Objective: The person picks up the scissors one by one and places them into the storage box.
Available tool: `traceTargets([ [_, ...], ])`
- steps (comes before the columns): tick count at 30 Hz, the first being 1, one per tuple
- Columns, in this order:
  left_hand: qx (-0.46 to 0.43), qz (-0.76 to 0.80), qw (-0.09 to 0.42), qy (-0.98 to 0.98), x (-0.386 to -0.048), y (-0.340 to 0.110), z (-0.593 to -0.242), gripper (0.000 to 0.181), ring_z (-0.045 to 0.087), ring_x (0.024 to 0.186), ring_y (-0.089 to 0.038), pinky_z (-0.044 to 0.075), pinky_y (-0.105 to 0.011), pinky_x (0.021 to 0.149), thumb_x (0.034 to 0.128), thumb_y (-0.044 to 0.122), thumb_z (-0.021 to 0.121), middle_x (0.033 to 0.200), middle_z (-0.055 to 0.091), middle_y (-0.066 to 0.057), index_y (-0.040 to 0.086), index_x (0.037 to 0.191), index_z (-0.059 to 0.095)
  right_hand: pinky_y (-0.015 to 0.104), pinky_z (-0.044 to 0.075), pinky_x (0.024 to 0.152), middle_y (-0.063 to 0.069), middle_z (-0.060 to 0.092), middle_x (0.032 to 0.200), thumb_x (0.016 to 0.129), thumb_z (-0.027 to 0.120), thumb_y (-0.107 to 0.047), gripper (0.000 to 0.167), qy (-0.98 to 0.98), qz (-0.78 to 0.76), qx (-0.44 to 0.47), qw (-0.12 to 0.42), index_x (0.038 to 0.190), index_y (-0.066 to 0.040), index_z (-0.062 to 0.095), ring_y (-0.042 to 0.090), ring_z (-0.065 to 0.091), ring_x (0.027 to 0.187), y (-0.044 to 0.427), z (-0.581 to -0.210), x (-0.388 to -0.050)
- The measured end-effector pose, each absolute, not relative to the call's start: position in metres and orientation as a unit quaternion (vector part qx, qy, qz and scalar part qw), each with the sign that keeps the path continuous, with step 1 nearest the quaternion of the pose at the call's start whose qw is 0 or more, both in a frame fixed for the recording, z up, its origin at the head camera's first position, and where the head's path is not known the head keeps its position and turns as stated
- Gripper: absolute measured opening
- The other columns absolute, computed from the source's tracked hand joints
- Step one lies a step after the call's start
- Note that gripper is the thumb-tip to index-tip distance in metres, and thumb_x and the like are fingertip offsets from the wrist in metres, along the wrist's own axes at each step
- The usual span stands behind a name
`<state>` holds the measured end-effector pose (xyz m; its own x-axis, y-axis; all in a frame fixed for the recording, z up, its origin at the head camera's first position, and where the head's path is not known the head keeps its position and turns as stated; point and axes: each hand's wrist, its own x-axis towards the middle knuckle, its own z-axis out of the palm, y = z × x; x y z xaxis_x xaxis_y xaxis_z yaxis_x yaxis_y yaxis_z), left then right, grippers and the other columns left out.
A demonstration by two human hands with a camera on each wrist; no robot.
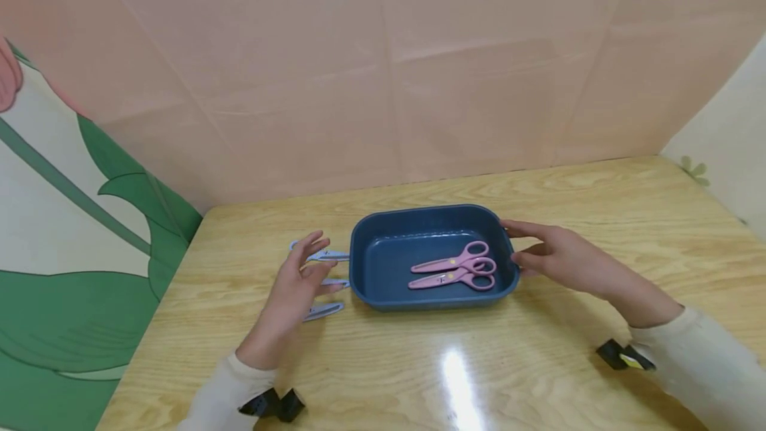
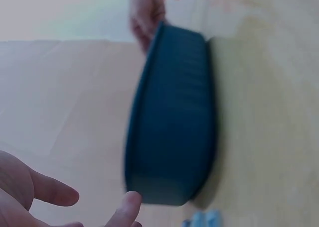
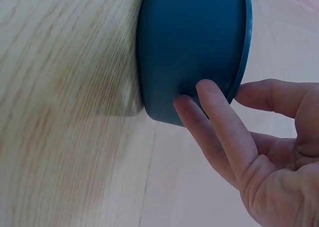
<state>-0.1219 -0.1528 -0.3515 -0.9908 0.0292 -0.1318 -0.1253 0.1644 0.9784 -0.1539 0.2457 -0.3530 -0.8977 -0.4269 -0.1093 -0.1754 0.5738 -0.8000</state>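
A dark blue rectangular bin (image 1: 389, 303) sits on the table with two pairs of pink scissors (image 1: 439, 279) lying in its right half. My right hand (image 1: 553, 255) touches the bin's right end. In the right wrist view, two nearly straight fingers (image 3: 227, 125) rest on its outer wall and another finger meets the rim. Left of the bin, my left hand (image 1: 294, 291) hovers with fingers spread and holds nothing. Beneath and beside it lie three light blue scissors (image 1: 324, 311), partly hidden by the hand; two have tips close to the bin's left wall.
The wood-grain table (image 1: 383, 364) ends at the back against a pink sheet (image 1: 383, 85). A wall with green leaf pictures (image 1: 120, 231) stands at the left, and a pale wall (image 1: 730, 145) at the right. Each sleeve carries a small black device (image 1: 272, 404) at the wrist.
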Motion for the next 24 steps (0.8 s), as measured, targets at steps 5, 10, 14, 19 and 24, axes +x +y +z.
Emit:
traceTargets([
  [5, -0.034, 0.633, 0.057, 0.771, -0.125, -0.171, -0.336, 0.054, 0.052, 0.134, -0.035, 0.059, -0.036, 0.091, 0.1043, 0.006, 0.044, 0.158, 0.034, -0.003, 0.018, 0.155, 0.028, 0.026, 0.059, 0.077, 0.031, 0.042, 0.15, 0.098, 0.057, -0.008, 0.061, 0.882, -0.417, -0.172, 0.138, 0.154, -0.002, 0.033, 0.031, 0.07, 0.109, 0.246, -0.353, -0.153],
  [10, -0.04, 0.611, 0.04, 0.79, -0.133, -0.189, -0.332, 0.049, 0.052, 0.133, -0.029, 0.057, -0.036, 0.095, 0.1051, 0.011, 0.045, 0.158, 0.034, -0.001, 0.016, 0.152, 0.034, 0.023, 0.056, 0.074, 0.031, 0.042, 0.149, 0.098, 0.058, -0.009, 0.061, 0.887, -0.408, -0.174, 0.129, 0.154, -0.002, 0.034, 0.03, 0.071, 0.107, 0.246, -0.354, -0.152],
  [14, -0.034, 0.588, 0.041, 0.807, -0.141, -0.206, -0.334, 0.046, 0.051, 0.134, -0.031, 0.057, -0.035, 0.095, 0.1049, 0.01, 0.046, 0.157, 0.035, -0.006, 0.013, 0.15, 0.038, 0.022, 0.055, 0.073, 0.031, 0.043, 0.149, 0.098, 0.059, -0.009, 0.061, 0.888, -0.407, -0.174, 0.127, 0.153, -0.001, 0.034, 0.03, 0.072, 0.106, 0.245, -0.355, -0.153],
  [19, -0.003, 0.554, 0.066, 0.83, -0.144, -0.224, -0.339, 0.043, 0.053, 0.13, -0.038, 0.053, -0.044, 0.101, 0.1053, 0.013, 0.047, 0.154, 0.041, -0.012, 0.008, 0.148, 0.041, 0.022, 0.055, 0.072, 0.03, 0.045, 0.148, 0.097, 0.059, -0.009, 0.061, 0.893, -0.398, -0.172, 0.124, 0.153, -0.002, 0.035, 0.029, 0.072, 0.106, 0.245, -0.354, -0.153],
  [24, 0.004, 0.513, 0.062, 0.856, -0.143, -0.234, -0.343, 0.039, 0.054, 0.129, -0.04, 0.053, -0.045, 0.101, 0.1048, 0.014, 0.049, 0.148, 0.049, -0.017, 0.005, 0.142, 0.049, 0.023, 0.055, 0.071, 0.03, 0.046, 0.148, 0.097, 0.06, -0.01, 0.062, 0.895, -0.392, -0.175, 0.123, 0.153, -0.002, 0.035, 0.03, 0.072, 0.106, 0.244, -0.352, -0.153],
])
